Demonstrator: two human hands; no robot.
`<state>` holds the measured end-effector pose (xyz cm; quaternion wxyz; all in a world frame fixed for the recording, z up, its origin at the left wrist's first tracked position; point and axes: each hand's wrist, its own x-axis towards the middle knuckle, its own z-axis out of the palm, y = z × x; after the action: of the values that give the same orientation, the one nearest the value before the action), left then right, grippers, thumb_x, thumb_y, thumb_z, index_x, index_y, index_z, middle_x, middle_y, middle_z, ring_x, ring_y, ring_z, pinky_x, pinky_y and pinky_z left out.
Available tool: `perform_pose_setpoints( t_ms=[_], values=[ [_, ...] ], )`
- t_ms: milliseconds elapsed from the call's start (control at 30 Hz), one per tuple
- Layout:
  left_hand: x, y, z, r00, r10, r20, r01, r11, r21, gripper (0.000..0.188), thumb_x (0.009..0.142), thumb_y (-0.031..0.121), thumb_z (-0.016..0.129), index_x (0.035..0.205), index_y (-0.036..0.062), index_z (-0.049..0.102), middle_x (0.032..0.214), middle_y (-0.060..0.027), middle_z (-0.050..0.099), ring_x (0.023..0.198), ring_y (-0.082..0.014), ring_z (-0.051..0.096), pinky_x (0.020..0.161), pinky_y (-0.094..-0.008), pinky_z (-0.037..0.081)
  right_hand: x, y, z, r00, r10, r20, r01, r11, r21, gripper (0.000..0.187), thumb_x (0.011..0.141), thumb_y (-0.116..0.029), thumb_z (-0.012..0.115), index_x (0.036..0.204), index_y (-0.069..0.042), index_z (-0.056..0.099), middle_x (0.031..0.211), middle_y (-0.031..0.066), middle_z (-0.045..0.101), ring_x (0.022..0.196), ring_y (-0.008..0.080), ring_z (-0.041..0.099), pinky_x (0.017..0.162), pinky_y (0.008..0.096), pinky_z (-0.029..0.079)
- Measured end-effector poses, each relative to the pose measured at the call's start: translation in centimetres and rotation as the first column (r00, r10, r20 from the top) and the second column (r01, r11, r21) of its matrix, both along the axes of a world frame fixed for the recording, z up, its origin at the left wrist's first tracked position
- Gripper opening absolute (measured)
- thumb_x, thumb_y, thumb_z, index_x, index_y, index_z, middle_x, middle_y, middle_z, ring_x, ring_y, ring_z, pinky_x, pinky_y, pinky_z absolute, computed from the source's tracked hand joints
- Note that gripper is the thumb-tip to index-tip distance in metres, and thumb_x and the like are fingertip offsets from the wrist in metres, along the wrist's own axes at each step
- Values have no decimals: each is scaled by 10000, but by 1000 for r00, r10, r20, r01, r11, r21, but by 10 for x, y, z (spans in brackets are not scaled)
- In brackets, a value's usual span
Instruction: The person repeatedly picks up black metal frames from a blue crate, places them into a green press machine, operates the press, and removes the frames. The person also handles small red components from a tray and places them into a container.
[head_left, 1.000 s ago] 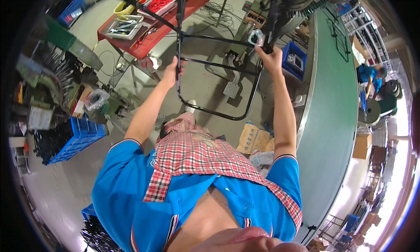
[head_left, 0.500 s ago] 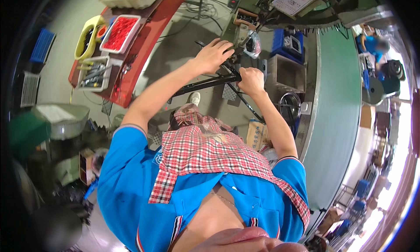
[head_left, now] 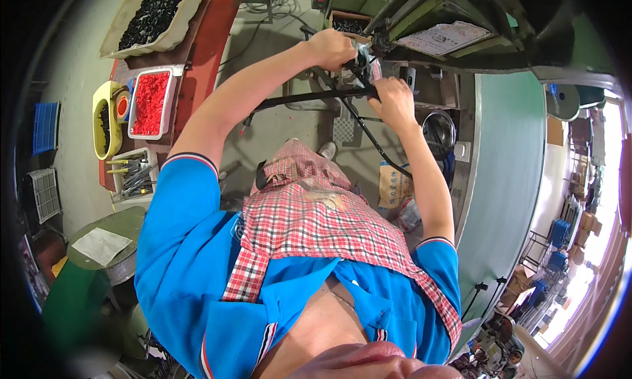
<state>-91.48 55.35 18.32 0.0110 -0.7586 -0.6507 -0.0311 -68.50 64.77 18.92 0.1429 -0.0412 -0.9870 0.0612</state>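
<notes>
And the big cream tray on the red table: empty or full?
Not empty: black pieces spread across the tray; whether brim-full, I can't tell.

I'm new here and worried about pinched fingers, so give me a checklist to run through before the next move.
1. Right hand gripping the black frame: ok.
2. Left hand gripping firmly: cannot tell; its far side is hidden.
3. Hands gloved: not ok; both are bare.
4. Shoe clear of the pedal: cannot tell; it shows close by.
5. Red parts contained in the white tray: ok.
</notes>
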Motion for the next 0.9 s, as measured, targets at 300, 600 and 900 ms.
perform_pose_setpoints(
  t_ms=[300, 600, 900],
  values=[
    [-21, 25, -14, 999, -4, 44, -1, 994, 108, 194, 652, 279, 692, 687, 118, 589, 697, -81, 613, 713, -313, 629, 623, -431, 488, -15, 46, -3, 998, 40, 39, -38, 998, -42, 322, 742, -245, 716, 972, -30, 648, 954, 106, 673, 967, 294, 606, 857, 406, 464],
    [-8, 22, -9, 987, 137, 82, -133, 990, -47, 231, 743, 283, 706, 896, 113, 675, 930, -117, 673, 878, -307, 672, 739, -435, 539, -17, 72, -15, 990, 107, 91, -95, 987, -131, 398, 788, -294, 694, 1098, -53, 630, 1042, 143, 654, 980, 359, 605, 831, 450, 477],
    [-3, 21, -36, 962, 251, 111, -214, 939, -269, 194, 713, 187, 639, 892, 115, 654, 905, -129, 686, 869, -338, 669, 745, -439, 531, -29, 77, -55, 970, 188, 155, -163, 974, -158, 347, 757, -277, 734, 1037, -91, 648, 866, 122, 674, 854, 287, 661, 747, 400, 520]
  ],
)
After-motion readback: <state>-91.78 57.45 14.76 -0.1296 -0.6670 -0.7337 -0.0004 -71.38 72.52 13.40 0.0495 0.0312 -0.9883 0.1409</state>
